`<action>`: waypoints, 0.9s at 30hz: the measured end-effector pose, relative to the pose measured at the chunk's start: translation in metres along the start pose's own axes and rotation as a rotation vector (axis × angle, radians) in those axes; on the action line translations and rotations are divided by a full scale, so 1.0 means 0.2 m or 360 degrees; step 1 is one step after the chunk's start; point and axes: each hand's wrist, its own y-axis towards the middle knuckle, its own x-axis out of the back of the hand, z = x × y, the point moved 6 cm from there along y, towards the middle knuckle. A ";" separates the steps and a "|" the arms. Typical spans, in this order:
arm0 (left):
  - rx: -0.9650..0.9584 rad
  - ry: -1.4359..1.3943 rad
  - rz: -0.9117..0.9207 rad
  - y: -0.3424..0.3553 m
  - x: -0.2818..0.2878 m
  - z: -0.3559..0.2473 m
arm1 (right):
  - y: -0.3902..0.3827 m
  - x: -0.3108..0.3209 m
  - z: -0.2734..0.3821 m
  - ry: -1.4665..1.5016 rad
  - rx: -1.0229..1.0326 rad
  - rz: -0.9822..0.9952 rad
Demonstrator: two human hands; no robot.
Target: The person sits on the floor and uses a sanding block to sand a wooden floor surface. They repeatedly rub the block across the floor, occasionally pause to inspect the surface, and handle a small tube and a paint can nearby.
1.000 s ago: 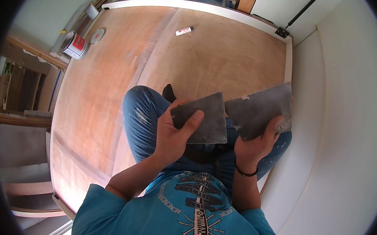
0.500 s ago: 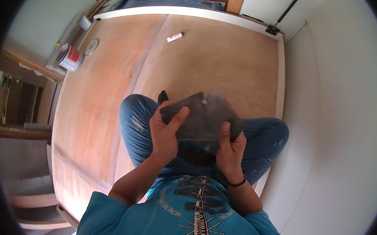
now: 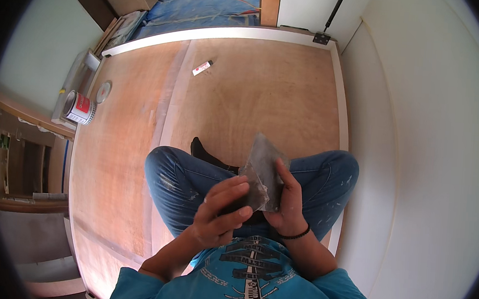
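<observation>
Both hands are in front of my lap, each closed on a thin flat plate that looks like a spreader. My left hand (image 3: 221, 212) grips a dark spreader (image 3: 254, 190), its fingers curled over the plate's near side. My right hand (image 3: 291, 206) holds a grey spreader (image 3: 269, 158) upright at a slant, thumb on its face. The two plates meet, edge against face, with a pale smear of paste along the contact. Parts of both plates are hidden by fingers.
I sit cross-legged on wooden boards (image 3: 254, 95). Ahead lies a small white tube (image 3: 202, 68) with a dark cap. At the left are an open metal can (image 3: 80, 108) with a red label and a round lid (image 3: 104, 91). A white wall (image 3: 415, 178) rises at the right.
The plates were side by side, spread wider; now they are turned steeply against each other, closer to my body. My left fingers have shifted from a thumb-on-top grip. The view has tilted up slightly.
</observation>
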 end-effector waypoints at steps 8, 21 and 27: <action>0.0211 0.0343 0.0496 -0.06 -0.01 0.12 | 0.00 0.06 0.14 -0.0254 0.0319 -0.0384; 0.0664 -0.1076 -0.1161 -0.02 0.06 0.33 | 0.00 -0.04 0.15 -0.0076 0.0714 -0.0362; 0.0632 -0.1269 -0.1267 0.02 -0.06 0.23 | 0.03 -0.06 -0.06 0.0171 0.0578 -0.0292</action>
